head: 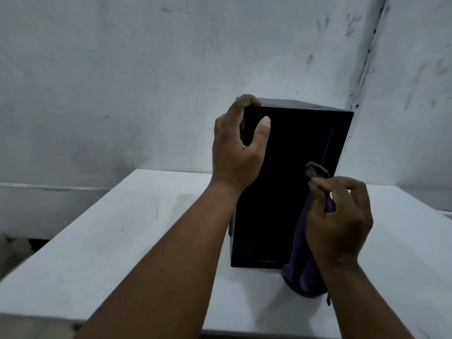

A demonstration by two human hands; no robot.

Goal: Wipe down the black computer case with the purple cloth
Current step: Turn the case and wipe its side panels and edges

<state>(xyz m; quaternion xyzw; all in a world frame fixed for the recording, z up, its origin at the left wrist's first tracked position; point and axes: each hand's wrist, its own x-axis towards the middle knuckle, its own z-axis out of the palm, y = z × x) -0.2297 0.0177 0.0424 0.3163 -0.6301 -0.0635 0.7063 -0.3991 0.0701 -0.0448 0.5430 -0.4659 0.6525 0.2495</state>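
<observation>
A: Where's the case (pixel 291 182)?
B: Upright on the white surface (pixel 117 241); left hand (pixel 238 145) clamps its top-left corner.
A: The cloth (pixel 304 267)?
B: Pinched in the right hand (pixel 340 216), dangling; bunch it flatter, press, stroke downward.

the black computer case (pixel 288 182) stands upright on a white table (pixel 122 241) by a scuffed wall (pixel 146 69), the left hand (pixel 238 145) gripping its top left corner while the right hand (pixel 338 216) pinches the purple cloth (pixel 302 270) against its front.
</observation>
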